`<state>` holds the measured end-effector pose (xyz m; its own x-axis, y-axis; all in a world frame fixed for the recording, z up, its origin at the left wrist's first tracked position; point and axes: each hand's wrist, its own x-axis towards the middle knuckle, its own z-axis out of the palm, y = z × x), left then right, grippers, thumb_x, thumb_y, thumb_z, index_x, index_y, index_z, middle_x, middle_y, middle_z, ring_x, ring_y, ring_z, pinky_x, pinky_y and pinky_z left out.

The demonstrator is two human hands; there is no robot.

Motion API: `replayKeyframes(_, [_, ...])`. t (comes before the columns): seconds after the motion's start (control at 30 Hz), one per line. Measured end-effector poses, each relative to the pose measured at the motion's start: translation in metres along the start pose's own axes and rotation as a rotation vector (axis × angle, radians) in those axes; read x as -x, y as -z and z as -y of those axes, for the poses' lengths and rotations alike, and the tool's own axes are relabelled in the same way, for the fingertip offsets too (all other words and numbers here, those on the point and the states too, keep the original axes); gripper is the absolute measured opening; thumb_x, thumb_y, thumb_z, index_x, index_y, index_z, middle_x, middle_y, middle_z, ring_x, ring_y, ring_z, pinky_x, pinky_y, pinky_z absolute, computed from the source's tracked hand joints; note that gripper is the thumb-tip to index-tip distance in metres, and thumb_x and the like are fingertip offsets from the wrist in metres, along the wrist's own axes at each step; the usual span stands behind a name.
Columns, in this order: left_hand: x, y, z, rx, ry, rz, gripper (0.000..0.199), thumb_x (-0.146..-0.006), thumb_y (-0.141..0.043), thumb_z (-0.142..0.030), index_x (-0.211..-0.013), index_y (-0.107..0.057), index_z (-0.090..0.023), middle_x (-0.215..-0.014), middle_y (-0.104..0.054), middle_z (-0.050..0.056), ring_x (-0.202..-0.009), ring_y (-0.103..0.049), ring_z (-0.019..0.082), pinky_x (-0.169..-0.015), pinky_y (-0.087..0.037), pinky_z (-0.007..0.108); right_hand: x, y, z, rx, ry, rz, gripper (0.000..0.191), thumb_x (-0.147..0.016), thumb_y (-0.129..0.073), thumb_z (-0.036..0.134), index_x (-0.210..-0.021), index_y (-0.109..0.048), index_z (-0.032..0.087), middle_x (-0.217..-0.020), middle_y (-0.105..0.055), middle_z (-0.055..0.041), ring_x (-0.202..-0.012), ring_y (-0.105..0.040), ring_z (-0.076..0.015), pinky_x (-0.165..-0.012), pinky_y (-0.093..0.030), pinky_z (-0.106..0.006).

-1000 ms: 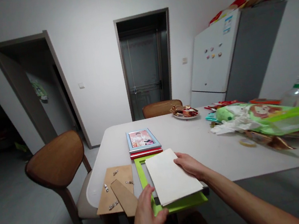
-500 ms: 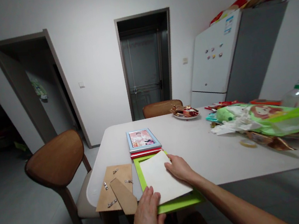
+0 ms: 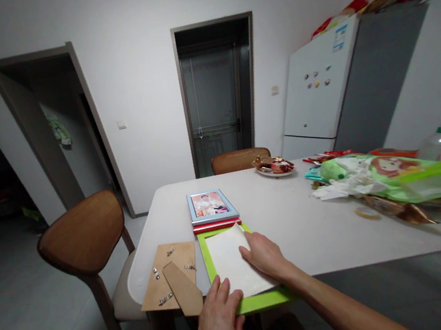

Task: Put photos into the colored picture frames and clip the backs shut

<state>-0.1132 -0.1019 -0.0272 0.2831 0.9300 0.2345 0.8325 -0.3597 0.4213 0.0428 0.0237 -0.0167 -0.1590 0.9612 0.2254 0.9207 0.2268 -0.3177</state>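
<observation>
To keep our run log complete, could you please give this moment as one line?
left hand: on green frame | right hand: on white sheet | backing board: on table

Left hand (image 3: 220, 315) and right hand (image 3: 265, 255) reach forward, palms down, fingers bent.

Dim room, soft shadows, edges stretched outward.

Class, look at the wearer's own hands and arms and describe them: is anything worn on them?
The left hand and right hand are both ungloved, five-fingered human hands. No sleeve, watch or bracelet shows on the visible wrists and forearms, and no ring can be made out.
</observation>
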Motion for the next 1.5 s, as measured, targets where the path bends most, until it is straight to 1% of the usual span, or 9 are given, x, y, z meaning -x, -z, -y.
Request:
replayKeyframes(0.17, [-0.002, 0.004, -0.004, -0.031, 0.006, 0.041, 0.037, -0.068, -0.047, -0.012, -0.104, -0.056, -0.018, -0.122, -0.048, 0.010, -0.119, -0.032, 0.028, -0.096, -0.031, 0.044, 0.002, -0.006, 0.001, 0.019, 0.066, -0.109, 0.059, -0.069, -0.051, 0.028, -0.123, -0.033, 0.014, -0.109, -0.050, -0.0116, -0.097, -0.043, -0.0229, -0.079, -0.031, -0.030])
replayKeyframes(0.4, [0.011, 0.021, 0.010, 0.021, 0.053, 0.008, 0.050, -0.067, -0.049, -0.013, -0.116, -0.045, -0.019, -0.127, -0.042, 0.009, -0.118, -0.036, 0.023, -0.097, -0.030, 0.042, 0.005, -0.003, 0.006, 0.011, 0.100, -0.063, 0.041, -0.072, -0.047, 0.028, -0.112, -0.048, 0.018, -0.110, -0.050, -0.0099, -0.098, -0.041, -0.0233, -0.079, -0.030, -0.032])
replayKeyframes(0.57, [0.028, 0.053, 0.062, -0.218, 0.311, -0.063, 0.063, -0.060, -0.056, -0.015, -0.121, -0.039, -0.018, -0.133, -0.032, 0.012, -0.123, -0.024, 0.026, -0.099, -0.023, 0.047, 0.025, -0.001, 0.055, -0.167, 0.339, 0.016, 0.036, -0.075, -0.044, 0.033, -0.107, -0.053, 0.018, -0.103, -0.055, -0.0084, -0.094, -0.044, -0.0207, -0.079, -0.030, -0.031])
replayKeyframes(0.67, [0.033, 0.056, 0.089, -0.341, 0.478, -0.054, 0.065, -0.058, -0.059, -0.016, -0.120, -0.039, -0.014, -0.133, -0.032, 0.014, -0.123, -0.024, 0.028, -0.097, -0.025, 0.045, 0.042, -0.007, 0.095, -0.203, 0.493, 0.101, 0.040, -0.072, -0.047, 0.042, -0.105, -0.053, 0.021, -0.095, -0.057, -0.0073, -0.089, -0.045, -0.0212, -0.077, -0.031, -0.033])
replayKeyframes(0.8, [0.035, 0.048, 0.111, -0.368, 0.457, -0.100, 0.052, -0.064, -0.054, -0.016, -0.115, -0.045, -0.012, -0.128, -0.040, 0.014, -0.120, -0.031, 0.025, -0.098, -0.027, 0.039, 0.052, -0.023, 0.129, -0.163, 0.574, 0.114, 0.052, -0.059, -0.055, 0.055, -0.098, -0.054, 0.020, -0.092, -0.055, -0.0096, -0.087, -0.044, -0.0259, -0.077, -0.031, -0.041])
replayKeyframes(0.9, [0.036, 0.045, 0.118, -0.311, 0.409, -0.156, 0.044, -0.066, -0.052, -0.017, -0.110, -0.050, -0.010, -0.122, -0.046, 0.014, -0.115, -0.039, 0.025, -0.097, -0.031, 0.037, 0.050, -0.031, 0.135, -0.219, 0.538, 0.095, 0.053, -0.054, -0.061, 0.043, -0.101, -0.052, 0.021, -0.093, -0.053, -0.0095, -0.087, -0.044, -0.0261, -0.074, -0.035, -0.040])
replayKeyframes(1.13, [0.024, 0.046, 0.085, -0.118, 0.237, -0.285, 0.040, -0.068, -0.055, -0.022, -0.108, -0.050, -0.019, -0.119, -0.050, 0.009, -0.111, -0.044, 0.023, -0.093, -0.036, 0.040, 0.045, 0.003, 0.104, -0.537, 0.566, 0.046, 0.055, -0.055, -0.054, 0.017, -0.109, -0.048, 0.020, -0.102, -0.049, -0.0068, -0.096, -0.042, -0.0198, -0.084, -0.036, -0.033])
replayKeyframes(1.33, [0.000, 0.042, 0.021, -0.075, 0.079, -0.197, 0.038, -0.069, -0.059, -0.021, -0.106, -0.050, -0.017, -0.122, -0.047, 0.013, -0.115, -0.040, 0.024, -0.094, -0.035, 0.040, 0.057, 0.051, 0.039, -0.533, 0.498, 0.059, 0.046, -0.056, -0.047, 0.010, -0.101, -0.053, 0.020, -0.107, -0.050, -0.0068, -0.103, -0.043, -0.0199, -0.091, -0.032, -0.037])
replayKeyframes(1.5, [-0.018, 0.019, -0.005, -0.031, 0.005, -0.075, 0.026, -0.070, -0.057, -0.019, -0.095, -0.054, -0.017, -0.116, -0.051, 0.010, -0.111, -0.043, 0.023, -0.093, -0.037, 0.036, 0.063, 0.051, -0.007, -0.444, 0.380, 0.101, 0.042, -0.058, -0.046, 0.013, -0.098, -0.056, 0.018, -0.105, -0.053, -0.0077, -0.102, -0.046, -0.0200, -0.091, -0.034, -0.036])
